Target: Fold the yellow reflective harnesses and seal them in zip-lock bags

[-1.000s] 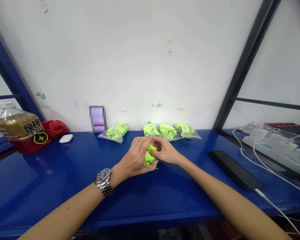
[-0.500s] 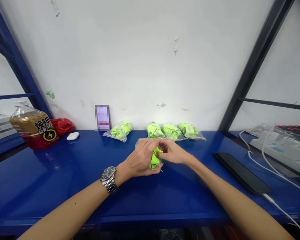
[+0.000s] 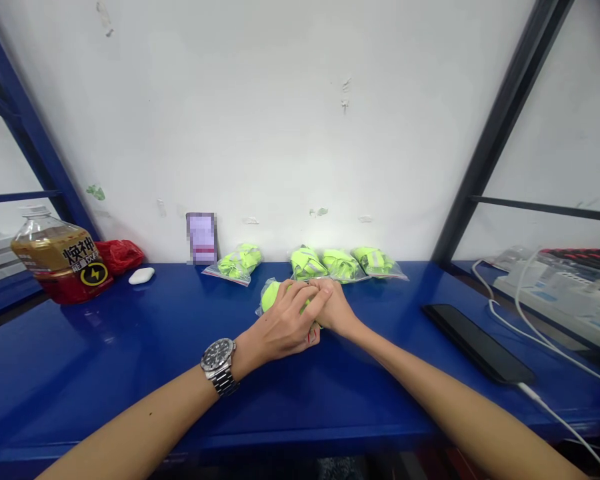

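together, the left hand (image 3: 285, 321) and the right hand (image 3: 334, 305) meet at a bag of bright green cloth (image 3: 270, 297)

the biggest thing is the white wall (image 3: 260, 120), with small torn bits stuck on it. in front of it is a shiny blue table (image 3: 130, 347). a blue post (image 3: 30, 127) leans on the left side, and a dark post (image 3: 491, 147) leans on the right.

a big bottle (image 3: 60, 260) is at the far left, with a brown top part and a red bottom part. a black phone (image 3: 477, 343) lies flat on the right, with a white cord (image 3: 533, 395) in its end. white plugs (image 3: 580, 300) sit past it.

the bag of bright green cloth is at the middle of the table, under and between the hands. the left hand is wrapped over it and holds it, and some green peeks out past the fingers. the right hand is curled up and touches the left one. its fingertips are hidden, so i cannot tell what they grip.

three bags (image 3: 340, 265) of green cloth sit in a row near the wall. a lone bag (image 3: 237, 263) sits left of them, beside a blurry purple thing (image 3: 203, 240) that stands up. a red bag (image 3: 120, 257) is by the bottle. smaller are the silver watch (image 3: 219, 363) on the left wrist and a little white case (image 3: 141, 275).
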`<action>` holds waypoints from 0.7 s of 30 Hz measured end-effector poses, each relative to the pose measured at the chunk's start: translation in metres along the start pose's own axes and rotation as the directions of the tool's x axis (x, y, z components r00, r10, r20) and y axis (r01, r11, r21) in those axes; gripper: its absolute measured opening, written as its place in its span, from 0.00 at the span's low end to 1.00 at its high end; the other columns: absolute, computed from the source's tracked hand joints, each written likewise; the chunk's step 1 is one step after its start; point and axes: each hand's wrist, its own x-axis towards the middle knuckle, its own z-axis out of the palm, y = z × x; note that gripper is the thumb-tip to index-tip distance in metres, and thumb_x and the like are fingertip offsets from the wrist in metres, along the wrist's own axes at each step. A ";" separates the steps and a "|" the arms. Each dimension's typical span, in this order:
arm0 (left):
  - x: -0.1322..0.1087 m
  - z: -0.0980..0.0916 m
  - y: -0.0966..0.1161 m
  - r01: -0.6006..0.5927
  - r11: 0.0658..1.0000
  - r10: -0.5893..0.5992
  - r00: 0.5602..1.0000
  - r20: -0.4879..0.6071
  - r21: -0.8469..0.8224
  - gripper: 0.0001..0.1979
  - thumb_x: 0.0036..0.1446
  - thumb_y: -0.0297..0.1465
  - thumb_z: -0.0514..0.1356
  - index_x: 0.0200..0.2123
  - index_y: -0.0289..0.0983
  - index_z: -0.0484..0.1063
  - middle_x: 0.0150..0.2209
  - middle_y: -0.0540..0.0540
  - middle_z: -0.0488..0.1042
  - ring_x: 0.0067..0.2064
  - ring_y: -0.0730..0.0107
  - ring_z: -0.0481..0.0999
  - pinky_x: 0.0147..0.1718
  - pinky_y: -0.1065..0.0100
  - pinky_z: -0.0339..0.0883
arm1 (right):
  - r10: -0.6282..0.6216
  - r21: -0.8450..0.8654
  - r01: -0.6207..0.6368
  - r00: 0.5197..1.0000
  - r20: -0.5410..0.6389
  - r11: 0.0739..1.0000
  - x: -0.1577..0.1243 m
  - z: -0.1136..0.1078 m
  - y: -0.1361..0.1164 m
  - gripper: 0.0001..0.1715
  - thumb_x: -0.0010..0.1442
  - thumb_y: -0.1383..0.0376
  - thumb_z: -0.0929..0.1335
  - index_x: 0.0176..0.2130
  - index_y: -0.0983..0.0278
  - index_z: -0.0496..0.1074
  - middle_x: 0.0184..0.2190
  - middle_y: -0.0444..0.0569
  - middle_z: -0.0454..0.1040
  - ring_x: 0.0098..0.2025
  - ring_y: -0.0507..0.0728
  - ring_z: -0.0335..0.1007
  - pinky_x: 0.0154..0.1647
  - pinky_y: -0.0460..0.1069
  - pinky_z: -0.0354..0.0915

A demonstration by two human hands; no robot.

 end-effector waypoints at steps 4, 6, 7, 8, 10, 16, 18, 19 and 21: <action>-0.001 0.000 -0.006 0.011 0.990 -0.015 0.999 -0.030 -0.139 0.43 0.54 0.26 0.58 0.66 0.39 0.35 0.53 0.33 0.64 0.55 0.51 0.66 0.50 0.46 0.67 | 0.038 0.018 -0.037 0.998 -0.045 0.999 0.003 0.001 0.002 0.12 0.46 0.70 0.63 0.17 0.63 0.54 0.14 0.41 0.56 0.22 0.49 0.49 0.23 0.47 0.46; 0.000 -0.004 -0.009 0.027 0.974 -0.032 0.999 -0.020 -0.224 0.44 0.54 0.32 0.61 0.66 0.40 0.36 0.55 0.32 0.62 0.58 0.50 0.64 0.52 0.47 0.67 | 0.063 0.048 -0.060 0.997 -0.050 0.997 0.004 0.001 0.007 0.12 0.44 0.72 0.62 0.16 0.63 0.53 0.14 0.41 0.55 0.22 0.50 0.49 0.23 0.47 0.46; 0.000 -0.006 -0.011 0.037 0.964 -0.039 0.999 -0.004 -0.264 0.46 0.53 0.36 0.63 0.66 0.40 0.37 0.57 0.31 0.60 0.60 0.49 0.62 0.54 0.47 0.67 | 0.081 0.074 -0.078 0.996 -0.040 0.994 0.005 0.001 0.009 0.12 0.43 0.72 0.62 0.16 0.63 0.52 0.14 0.40 0.54 0.22 0.49 0.49 0.23 0.47 0.45; 0.000 -0.008 -0.012 0.049 0.954 -0.047 0.999 0.015 -0.296 0.48 0.51 0.40 0.65 0.66 0.39 0.37 0.58 0.31 0.58 0.62 0.48 0.60 0.55 0.47 0.66 | 0.099 0.110 -0.096 0.995 -0.018 0.989 0.006 0.000 0.012 0.12 0.42 0.72 0.62 0.16 0.62 0.52 0.14 0.39 0.53 0.22 0.49 0.49 0.22 0.46 0.45; 0.000 -0.011 -0.016 0.084 0.946 -0.065 0.995 0.072 -0.314 0.55 0.46 0.47 0.68 0.66 0.38 0.37 0.61 0.29 0.55 0.64 0.46 0.55 0.57 0.46 0.63 | 0.130 0.218 -0.138 0.990 0.049 0.966 0.006 -0.001 0.018 0.13 0.42 0.72 0.62 0.17 0.61 0.51 0.15 0.38 0.52 0.21 0.48 0.48 0.22 0.46 0.46; -0.009 -0.005 -0.034 0.185 0.959 -0.151 0.975 0.165 -0.215 0.45 0.47 0.39 0.66 0.63 0.36 0.47 0.55 0.33 0.65 0.57 0.46 0.67 0.54 0.46 0.66 | 0.039 0.496 -0.139 0.978 0.207 0.857 0.007 -0.011 0.020 0.16 0.50 0.64 0.67 0.20 0.62 0.55 0.18 0.37 0.53 0.21 0.48 0.49 0.21 0.45 0.49; -0.013 -0.002 -0.039 0.221 0.950 -0.191 0.971 0.147 -0.223 0.43 0.46 0.37 0.65 0.61 0.36 0.49 0.54 0.33 0.66 0.54 0.48 0.70 0.50 0.49 0.69 | 0.041 0.551 -0.169 0.970 0.238 0.817 0.007 -0.017 0.017 0.17 0.53 0.59 0.69 0.23 0.62 0.58 0.20 0.38 0.57 0.22 0.48 0.55 0.22 0.45 0.54; -0.014 -0.002 -0.040 0.229 0.949 -0.203 0.970 0.132 -0.217 0.43 0.45 0.37 0.65 0.61 0.35 0.49 0.54 0.33 0.66 0.54 0.48 0.70 0.49 0.49 0.70 | 0.050 0.562 -0.194 0.964 0.261 0.804 0.007 -0.020 0.015 0.17 0.54 0.56 0.69 0.25 0.62 0.60 0.21 0.39 0.60 0.22 0.49 0.58 0.22 0.45 0.56; -0.016 -0.001 -0.042 0.231 0.955 -0.214 0.971 0.106 -0.185 0.42 0.45 0.36 0.65 0.60 0.33 0.49 0.53 0.31 0.66 0.54 0.47 0.70 0.49 0.49 0.70 | 0.065 0.531 -0.212 0.957 0.282 0.820 0.007 -0.025 0.013 0.18 0.55 0.52 0.69 0.30 0.63 0.64 0.22 0.41 0.65 0.20 0.50 0.62 0.22 0.46 0.59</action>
